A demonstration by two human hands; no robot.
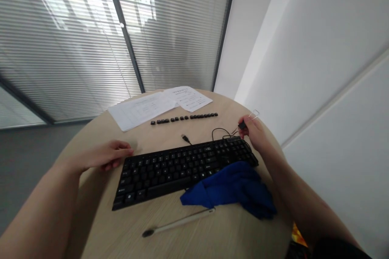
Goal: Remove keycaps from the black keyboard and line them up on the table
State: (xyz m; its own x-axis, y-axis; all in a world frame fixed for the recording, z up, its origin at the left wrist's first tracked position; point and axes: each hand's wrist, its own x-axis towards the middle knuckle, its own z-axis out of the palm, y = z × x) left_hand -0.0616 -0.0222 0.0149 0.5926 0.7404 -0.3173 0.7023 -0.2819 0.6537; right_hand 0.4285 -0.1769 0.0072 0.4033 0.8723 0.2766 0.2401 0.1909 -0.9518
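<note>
A black keyboard point(170, 170) lies on the round wooden table, with a blue cloth point(231, 188) over its lower right part. My right hand point(251, 127) is closed round a small black piece with thin wire loops, a keycap puller point(242, 125), above the keyboard's top right corner. Beside the upper left corner, my left hand point(117, 154) rests with its fingers curled; what they hold, if anything, is hidden. Beyond the keyboard runs a row of loose black keycaps point(197, 116).
White printed sheets point(146, 107) lie at the table's point(100, 218) far edge. A USB plug point(185, 138) and black cable are behind the keyboard. A long-handled brush point(179, 221) lies at the front. A white wall point(328, 68) stands close on the right.
</note>
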